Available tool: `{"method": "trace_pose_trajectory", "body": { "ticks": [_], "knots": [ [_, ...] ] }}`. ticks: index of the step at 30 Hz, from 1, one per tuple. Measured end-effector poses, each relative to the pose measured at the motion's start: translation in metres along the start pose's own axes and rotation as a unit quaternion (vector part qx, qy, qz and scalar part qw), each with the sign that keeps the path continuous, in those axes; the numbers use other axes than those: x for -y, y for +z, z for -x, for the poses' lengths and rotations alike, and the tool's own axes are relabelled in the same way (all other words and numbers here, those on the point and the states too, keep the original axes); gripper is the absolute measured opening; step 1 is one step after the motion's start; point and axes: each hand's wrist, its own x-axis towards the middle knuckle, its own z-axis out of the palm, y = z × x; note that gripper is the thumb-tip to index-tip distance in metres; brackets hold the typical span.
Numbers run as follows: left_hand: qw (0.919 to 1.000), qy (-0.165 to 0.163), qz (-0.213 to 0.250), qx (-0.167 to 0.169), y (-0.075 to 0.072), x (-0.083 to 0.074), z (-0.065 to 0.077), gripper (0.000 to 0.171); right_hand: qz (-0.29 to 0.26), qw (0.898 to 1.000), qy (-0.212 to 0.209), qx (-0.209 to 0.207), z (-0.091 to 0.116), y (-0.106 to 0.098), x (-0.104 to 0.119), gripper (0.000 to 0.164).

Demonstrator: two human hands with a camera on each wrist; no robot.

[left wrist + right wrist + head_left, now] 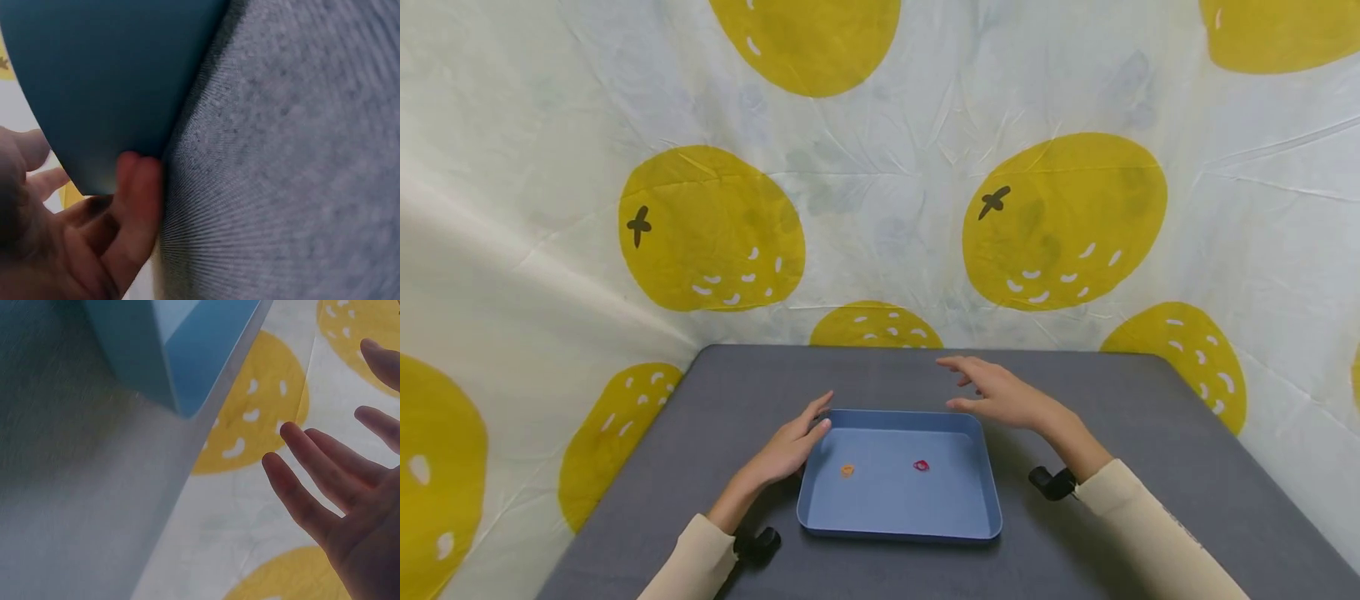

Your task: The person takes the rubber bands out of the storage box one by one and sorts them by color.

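Observation:
A shallow blue rectangular tray (898, 523) rests on the grey table. On its floor lie a small orange loop (847, 471) toward the left and a small red loop (921, 466) nearer the middle. At the tray's back left corner is my left hand (788, 448), thumb near the rim; fingertips (142, 178) meet the outer wall in the left wrist view. My right hand (1000, 395) is raised beyond the back right corner, holding nothing. Its fingers (300, 497) are spread and apart from the tray in the right wrist view.
The grey table (745, 375) reaches back to a white cloth (880, 233) printed with large yellow fruit, which hangs behind and along the sides. A black wrist camera (757, 544) sits by the left sleeve, another black camera (1052, 482) by the right.

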Motion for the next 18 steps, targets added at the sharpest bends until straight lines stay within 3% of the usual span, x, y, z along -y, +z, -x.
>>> {"method": "trace_pose_trajectory", "body": {
  "ticks": [5,10,18],
  "knots": [
    [0.9992,0.011,0.016,0.034,-0.001,0.008,0.002,0.056,-0.007,1.0,-0.017,0.006,-0.009,0.009,0.009,0.071],
    [0.9981,0.022,0.035,0.045,-0.003,0.016,0.005,0.053,-0.003,0.999,-0.029,0.014,-0.017,0.019,0.017,0.071],
    [0.9937,0.007,0.094,0.061,-0.002,0.02,0.003,0.051,-0.027,0.998,-0.054,0.02,-0.034,0.036,0.035,0.054]
  ]
}}
